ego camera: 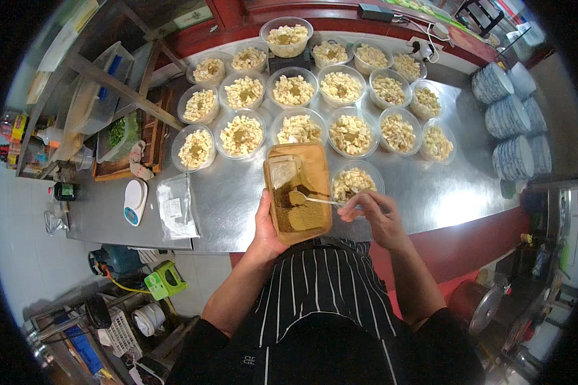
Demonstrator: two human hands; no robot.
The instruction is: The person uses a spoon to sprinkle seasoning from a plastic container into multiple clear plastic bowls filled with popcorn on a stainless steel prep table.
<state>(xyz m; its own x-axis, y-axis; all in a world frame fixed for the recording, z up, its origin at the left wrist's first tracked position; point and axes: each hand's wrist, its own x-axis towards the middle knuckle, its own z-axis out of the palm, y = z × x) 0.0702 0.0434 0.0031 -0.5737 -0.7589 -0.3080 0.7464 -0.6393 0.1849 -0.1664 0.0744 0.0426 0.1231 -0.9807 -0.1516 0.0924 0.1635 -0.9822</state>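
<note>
My left hand (268, 226) grips a rectangular plastic tub (321, 178) by its left side, tilted above the counter's front edge. Brown powder (306, 217) covers part of the tub's floor. Between the fingers of my right hand (373, 211) is the handle of a small spoon (315, 199), its bowl dipping into the powder. Just behind that hand stands a round clear plastic bowl of pale chopped pieces (355, 182). Several more such bowls (293, 89) fill the back of the counter in rows, many with a brownish patch on top.
The stainless steel counter (414, 192) carries a small white kitchen scale (135, 199) and a clear plastic bag (177, 207) at left. Stacked patterned bowls (508, 118) line the right end. A metal rack (125, 91) rises at left, near a container of chopped greens (120, 132).
</note>
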